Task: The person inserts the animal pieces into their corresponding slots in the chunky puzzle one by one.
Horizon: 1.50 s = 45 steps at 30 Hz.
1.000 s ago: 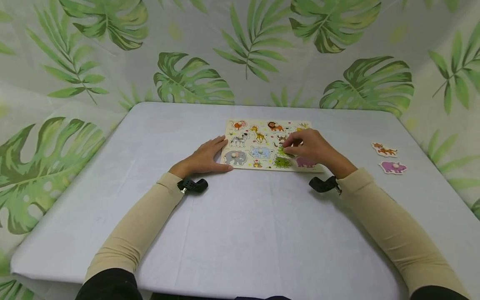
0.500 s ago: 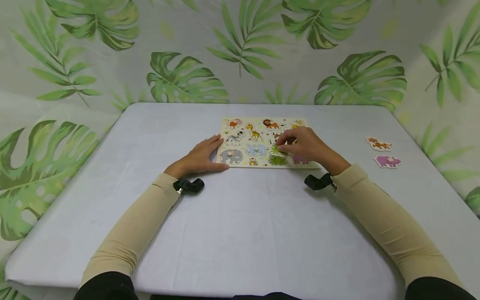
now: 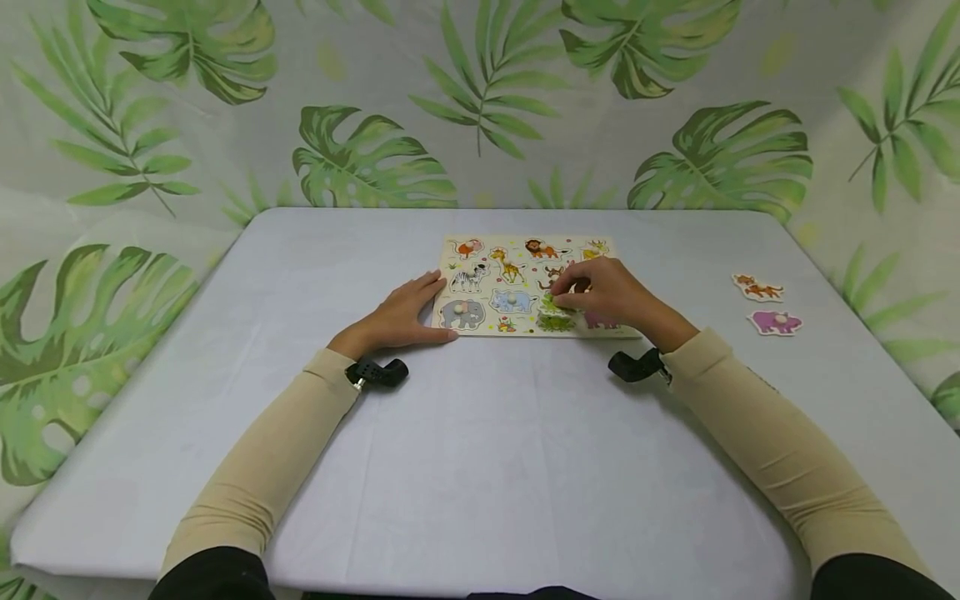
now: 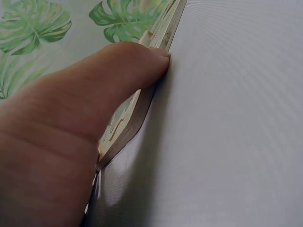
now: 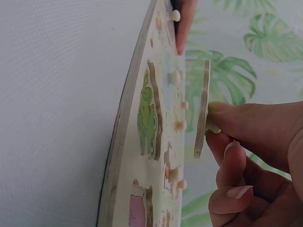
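Note:
A wooden knob puzzle board (image 3: 491,330) with animal pictures lies toward the back of the table. My right hand (image 3: 611,296) pinches a green puzzle piece (image 3: 557,303) by its knob between thumb and fingertips. The right wrist view shows that puzzle piece (image 5: 203,109) edge-on, raised off the board beside a recess with a green animal picture (image 5: 147,118). My left hand (image 3: 401,315) rests at the board's left side, fingers extended. In the left wrist view its thumb (image 4: 137,64) presses against the board's near edge (image 4: 137,113).
A tiger piece (image 3: 757,288) and a purple hippo piece (image 3: 776,323) lie on the white tablecloth (image 3: 480,467) at the right. On the board sit an elephant (image 3: 462,313), a zebra (image 3: 469,278), a lion (image 3: 545,249) and other animals. A leaf-patterned cloth hangs behind.
The head view has shifted slightly. My right hand has moved the green puzzle piece a little toward the near side, over the green recess. The left hand has stayed at the board's edge.

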Motion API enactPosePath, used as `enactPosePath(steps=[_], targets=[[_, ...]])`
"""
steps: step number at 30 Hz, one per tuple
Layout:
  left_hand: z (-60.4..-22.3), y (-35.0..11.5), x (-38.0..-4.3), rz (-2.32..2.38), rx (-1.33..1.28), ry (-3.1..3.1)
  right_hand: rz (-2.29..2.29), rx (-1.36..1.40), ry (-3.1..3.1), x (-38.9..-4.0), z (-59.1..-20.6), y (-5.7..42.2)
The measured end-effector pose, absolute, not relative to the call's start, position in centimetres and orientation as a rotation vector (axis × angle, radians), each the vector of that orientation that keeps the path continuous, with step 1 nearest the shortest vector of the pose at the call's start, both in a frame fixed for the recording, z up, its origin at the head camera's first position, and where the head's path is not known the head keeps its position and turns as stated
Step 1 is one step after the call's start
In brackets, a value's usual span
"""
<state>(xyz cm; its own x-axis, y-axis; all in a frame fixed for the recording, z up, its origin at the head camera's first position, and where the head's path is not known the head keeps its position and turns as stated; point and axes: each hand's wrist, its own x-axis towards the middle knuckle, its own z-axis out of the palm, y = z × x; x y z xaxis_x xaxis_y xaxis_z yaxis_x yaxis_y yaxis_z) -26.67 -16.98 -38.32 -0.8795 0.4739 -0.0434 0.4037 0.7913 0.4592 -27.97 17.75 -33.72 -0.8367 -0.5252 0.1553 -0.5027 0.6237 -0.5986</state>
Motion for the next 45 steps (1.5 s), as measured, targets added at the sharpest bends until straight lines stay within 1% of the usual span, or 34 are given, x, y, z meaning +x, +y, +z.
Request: enactPosePath(steps=[7, 35, 45], targets=[[-38.3, -16.9, -26.6, 0.676, 0.69, 2.821, -1.006, -0.872, 2.784, -28.1, -34.1, 17.4], [-38.1, -16.8, -26.4, 0.704, 0.689, 2.814, -0.883, -0.995, 2.756, -28.3, -34.9, 17.8], [-38.3, -16.8, -26.6, 0.709, 0.709, 2.822, -0.85, -0.968, 2.776, -28.2, -35.0, 17.5]])
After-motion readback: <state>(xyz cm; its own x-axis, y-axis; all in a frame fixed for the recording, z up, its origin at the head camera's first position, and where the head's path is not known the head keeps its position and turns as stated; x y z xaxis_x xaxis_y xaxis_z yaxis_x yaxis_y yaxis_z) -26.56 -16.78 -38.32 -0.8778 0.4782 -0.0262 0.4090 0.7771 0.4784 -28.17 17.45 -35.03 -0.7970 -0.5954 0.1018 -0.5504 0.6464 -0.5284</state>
